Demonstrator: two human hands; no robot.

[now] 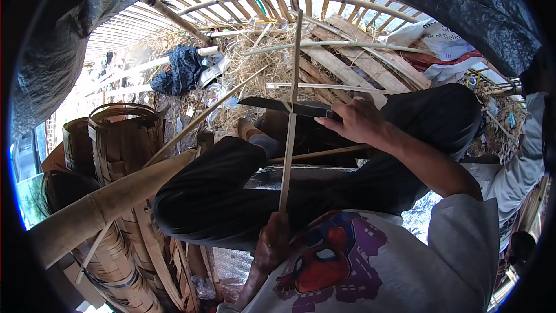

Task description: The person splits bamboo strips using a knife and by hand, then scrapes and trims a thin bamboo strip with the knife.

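A long, narrow bamboo strip (pixel 288 159) stands nearly upright in front of my body. My left hand (pixel 273 240) is closed around its lower end, close to my shirt. In my right hand (pixel 360 119) is a machete-like knife (pixel 263 104), its dark blade pointing left. The blade meets the strip at about mid-length, where a pale sliver or cut shows; how deep the edge sits in it I cannot tell. The knife's handle is mostly covered by my fingers.
A thick bamboo pole (pixel 110 208) slants in from the left, beside woven bamboo baskets (pixel 124 145). Wooden planks (pixel 339 64), fibre shavings (pixel 249 52) and a dark knitted cloth (pixel 179 69) lie ahead. Another person's sleeve (pixel 524 150) is at the right.
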